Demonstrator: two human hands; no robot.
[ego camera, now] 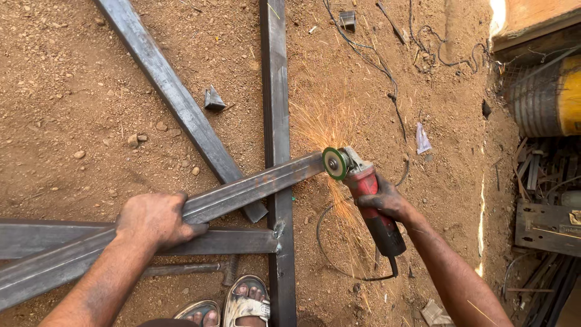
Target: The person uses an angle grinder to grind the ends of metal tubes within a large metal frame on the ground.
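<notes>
My left hand [154, 219] grips a long grey steel tube [254, 186] that slants up to the right across other tubes. My right hand [387, 203] holds a red angle grinder [369, 197]. Its green-rimmed disc [334, 163] touches the free end of the slanted tube, and orange sparks [324, 124] spray upward and downward from the contact. The grinder's black cord [339, 263] loops over the dirt below it.
A vertical steel tube [276, 91], a diagonal one [175, 97] and a horizontal one [230, 242] lie on the brown dirt. My sandalled feet [233, 306] stand at the bottom. Small metal offcuts [213, 100], wires [387, 72] and scrap metal [544, 224] lie at the right.
</notes>
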